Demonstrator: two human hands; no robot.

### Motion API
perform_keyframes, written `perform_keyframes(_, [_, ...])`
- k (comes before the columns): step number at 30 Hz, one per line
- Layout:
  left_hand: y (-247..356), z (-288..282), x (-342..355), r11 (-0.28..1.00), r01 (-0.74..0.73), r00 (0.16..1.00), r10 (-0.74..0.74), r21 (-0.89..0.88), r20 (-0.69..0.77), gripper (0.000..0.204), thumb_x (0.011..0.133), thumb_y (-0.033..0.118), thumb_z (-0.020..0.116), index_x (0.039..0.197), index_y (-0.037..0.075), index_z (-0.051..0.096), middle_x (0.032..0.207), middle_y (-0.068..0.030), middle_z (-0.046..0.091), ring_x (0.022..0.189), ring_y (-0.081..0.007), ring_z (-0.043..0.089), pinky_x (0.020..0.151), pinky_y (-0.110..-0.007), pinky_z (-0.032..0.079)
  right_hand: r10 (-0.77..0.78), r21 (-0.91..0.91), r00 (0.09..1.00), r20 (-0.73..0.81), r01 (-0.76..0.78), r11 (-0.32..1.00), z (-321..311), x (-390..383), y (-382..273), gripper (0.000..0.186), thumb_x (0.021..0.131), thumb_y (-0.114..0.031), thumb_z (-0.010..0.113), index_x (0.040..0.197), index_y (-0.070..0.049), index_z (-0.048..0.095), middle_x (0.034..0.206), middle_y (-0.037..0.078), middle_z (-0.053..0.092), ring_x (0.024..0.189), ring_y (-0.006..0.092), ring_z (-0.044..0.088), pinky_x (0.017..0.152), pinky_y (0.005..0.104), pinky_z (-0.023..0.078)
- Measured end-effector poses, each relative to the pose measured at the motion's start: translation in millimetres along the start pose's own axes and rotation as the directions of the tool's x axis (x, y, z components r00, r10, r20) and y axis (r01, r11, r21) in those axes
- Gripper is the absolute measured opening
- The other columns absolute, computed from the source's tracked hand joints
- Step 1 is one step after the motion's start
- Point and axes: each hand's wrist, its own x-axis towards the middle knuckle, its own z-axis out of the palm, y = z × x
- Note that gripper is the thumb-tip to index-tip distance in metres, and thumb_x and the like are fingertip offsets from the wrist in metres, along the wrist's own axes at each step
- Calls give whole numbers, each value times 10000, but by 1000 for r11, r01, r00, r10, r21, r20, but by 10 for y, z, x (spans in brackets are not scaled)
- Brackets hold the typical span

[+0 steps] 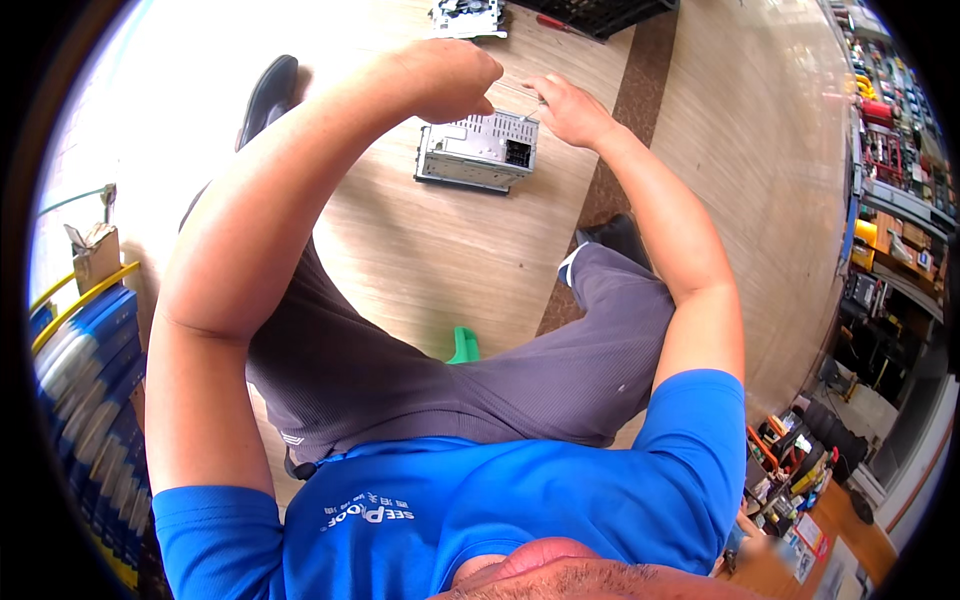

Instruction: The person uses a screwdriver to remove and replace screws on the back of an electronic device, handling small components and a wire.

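A silver metal car radio unit (465, 150), with slotted vents and a black connector socket, sits on the floor in front of me. My left hand (455, 82) is over its far left edge, fingers curled and bent toward the right; whatever they may grip is hidden. Close to the unit's far right corner is my right hand (568, 108), its thumb and fingers drawn together around something thin and light-coloured, too small to make out. Both hands are near each other, just beyond the unit's top.
Beyond the unit lie another metal part (468, 18), a black crate (600, 12) and a red-handled tool (552, 22). A green plastic piece (464, 345) shows between my legs. Blue bins (90, 350) line the left, and stocked shelves (890, 140) the right.
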Motion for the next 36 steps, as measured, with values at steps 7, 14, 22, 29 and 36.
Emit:
perform_keyframes(7, [14, 10, -17, 1000, -12, 1000, 13, 9, -12, 333, 920, 301, 686, 1102, 23, 663, 1077, -157, 699, 1074, -323, 653, 912, -435, 520, 87, -20, 996, 30, -87, 996, -3, 4, 6, 414, 903, -129, 567, 1312, -80, 527, 1171, 190, 607, 1094, 385, 598, 931, 448, 500])
perform_keyframes(14, [12, -13, 21, 1000, 3, 998, -3, 7, 59, 382, 932, 278, 661, 1220, 32, 608, 1118, -184, 679, 1095, -344, 633, 952, -447, 497, 4, -29, 1000, 19, -4, 1000, 32, 25, 50, 429, 909, -188, 606, 1314, -78, 520, 1173, 180, 614, 1066, 363, 617, 920, 444, 505])
perform_keyframes(22, [19, -7, 6, 1000, -2, 998, 1, 22, 57, 395, 931, 276, 665, 1234, 29, 604, 1119, -183, 681, 1093, -344, 637, 956, -444, 498, 39, -14, 999, 28, -38, 999, 4, -13, 6, 425, 898, -167, 610, 1306, -78, 529, 1199, 178, 615, 1089, 358, 609, 922, 443, 506])
perform_keyframes(29, [32, -3, 10, 1000, 10, 998, -11, 11, 60, 406, 934, 280, 662, 1244, 26, 598, 1122, -180, 681, 1094, -344, 636, 953, -442, 500, 120, -90, 991, 57, -115, 989, -8, 33, 15, 412, 908, -194, 598, 1303, -88, 548, 1266, 178, 591, 1144, 356, 598, 947, 457, 505])
perform_keyframes(36, [25, -2, 8, 1000, 3, 998, -4, 16, 70, 402, 934, 279, 662, 1240, 28, 596, 1120, -181, 681, 1086, -346, 638, 949, -443, 503, 19, -65, 1000, -5, -19, 998, 34, 25, 47, 398, 910, -217, 595, 1285, -88, 556, 1240, 177, 609, 1121, 367, 609, 931, 457, 515])
